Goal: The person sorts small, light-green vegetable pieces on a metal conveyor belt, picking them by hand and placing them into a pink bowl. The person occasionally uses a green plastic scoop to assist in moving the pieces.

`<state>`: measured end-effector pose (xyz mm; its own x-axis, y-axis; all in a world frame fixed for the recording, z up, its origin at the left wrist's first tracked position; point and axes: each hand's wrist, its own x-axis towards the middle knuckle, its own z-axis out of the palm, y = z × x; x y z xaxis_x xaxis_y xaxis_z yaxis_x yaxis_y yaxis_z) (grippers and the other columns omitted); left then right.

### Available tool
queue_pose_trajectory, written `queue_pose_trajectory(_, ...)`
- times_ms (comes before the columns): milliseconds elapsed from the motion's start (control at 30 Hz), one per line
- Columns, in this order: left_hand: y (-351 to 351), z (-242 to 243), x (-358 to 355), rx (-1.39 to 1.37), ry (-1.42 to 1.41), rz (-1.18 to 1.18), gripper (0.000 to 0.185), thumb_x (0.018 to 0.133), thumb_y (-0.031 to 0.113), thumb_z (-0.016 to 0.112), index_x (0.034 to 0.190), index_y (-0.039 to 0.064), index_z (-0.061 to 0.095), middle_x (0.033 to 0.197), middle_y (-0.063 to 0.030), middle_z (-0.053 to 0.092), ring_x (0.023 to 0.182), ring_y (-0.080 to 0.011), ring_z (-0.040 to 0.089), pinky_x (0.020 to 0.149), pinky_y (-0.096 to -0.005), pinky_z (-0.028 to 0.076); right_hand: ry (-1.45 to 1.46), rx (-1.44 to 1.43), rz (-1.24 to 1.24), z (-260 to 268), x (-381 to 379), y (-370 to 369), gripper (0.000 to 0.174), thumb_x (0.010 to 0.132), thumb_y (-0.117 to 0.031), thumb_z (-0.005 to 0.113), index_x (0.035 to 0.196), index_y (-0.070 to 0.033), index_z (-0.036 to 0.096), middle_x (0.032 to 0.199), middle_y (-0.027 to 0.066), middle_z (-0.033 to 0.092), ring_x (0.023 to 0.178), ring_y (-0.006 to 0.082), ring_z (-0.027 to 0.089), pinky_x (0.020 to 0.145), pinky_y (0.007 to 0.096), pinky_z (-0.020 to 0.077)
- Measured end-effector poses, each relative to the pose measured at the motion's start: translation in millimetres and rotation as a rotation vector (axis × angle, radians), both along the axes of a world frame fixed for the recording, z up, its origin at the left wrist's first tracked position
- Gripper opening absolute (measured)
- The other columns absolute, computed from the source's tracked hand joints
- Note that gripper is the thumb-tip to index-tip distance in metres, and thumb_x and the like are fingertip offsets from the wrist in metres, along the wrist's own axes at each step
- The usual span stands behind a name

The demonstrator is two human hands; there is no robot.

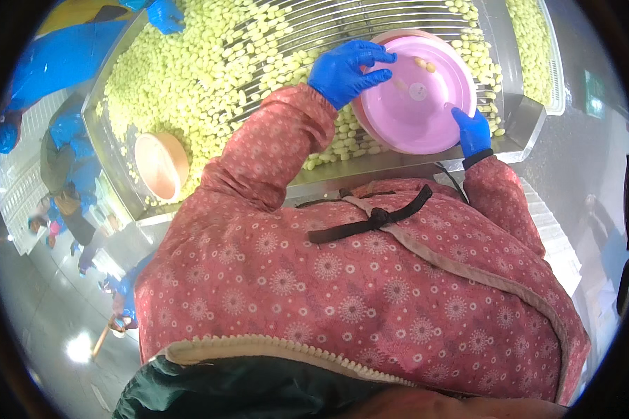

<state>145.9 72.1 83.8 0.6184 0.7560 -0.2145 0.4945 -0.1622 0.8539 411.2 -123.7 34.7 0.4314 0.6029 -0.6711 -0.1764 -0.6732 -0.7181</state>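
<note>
A round pink plastic basin is tilted over the metal rack, with a second pinkish rim showing behind it. My right hand, in a blue glove, grips its lower right edge, the thumb over the rim. My left hand, also gloved in blue, is at the basin's upper left with its fingers spread; whether it touches the rim is unclear. A few brownish oval pieces lie inside the basin. Pale green oval fruits or beans are heaped on the left of the rack and scattered over its bars.
An orange-pink bowl leans in the steel tray's lower left corner. A white crate of the same green pieces stands at the right. Another person's blue-gloved hand is over the heap at the top left. Other people are in the left background.
</note>
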Motion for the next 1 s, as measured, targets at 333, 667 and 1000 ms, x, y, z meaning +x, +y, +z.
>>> queue_pose_trajectory(333, -42, -102, -165, 0.145, 1.050, 0.404, 0.089, 0.089, 0.060, 0.054, 0.154, 0.010, 0.019, 0.158, -0.0247, 0.014, 0.146, -0.0441, 0.007, 0.117, -0.0532, 0.014, -0.243, 0.053, -0.159, -19, 109, -1, 0.055, 0.082, -0.030, 0.074, 0.122, 0.004, 0.059, 0.095, 0.0125, 0.067, 0.076, 0.0224, 0.064, 0.059, 0.0350, 0.0526)
queue_pose_trajectory(667, -21, -88, -104, 0.635, 0.617, 0.160, 0.084, 0.078, 0.044, 0.074, 0.149, 0.021, 0.035, 0.154, -0.0261, 0.025, 0.138, -0.0512, 0.026, 0.111, -0.0552, 0.028, -0.250, 0.014, -0.405, -9, 167, -61, 0.055, 0.085, -0.027, 0.072, 0.130, 0.000, 0.055, 0.110, 0.0104, 0.065, 0.089, 0.0226, 0.066, 0.065, 0.0342, 0.0535)
queue_pose_trajectory(1000, 6, -135, 25, 0.401, 0.431, -0.107, 0.023, 0.090, 0.023, 0.063, 0.111, 0.022, 0.070, 0.111, -0.0083, 0.066, 0.099, -0.0277, 0.064, 0.087, -0.0387, 0.051, -0.210, 0.050, -0.561, 5, 147, -95, 0.055, 0.083, -0.022, 0.074, 0.129, 0.002, 0.056, 0.113, 0.0101, 0.065, 0.092, 0.0220, 0.065, 0.069, 0.0333, 0.0536)
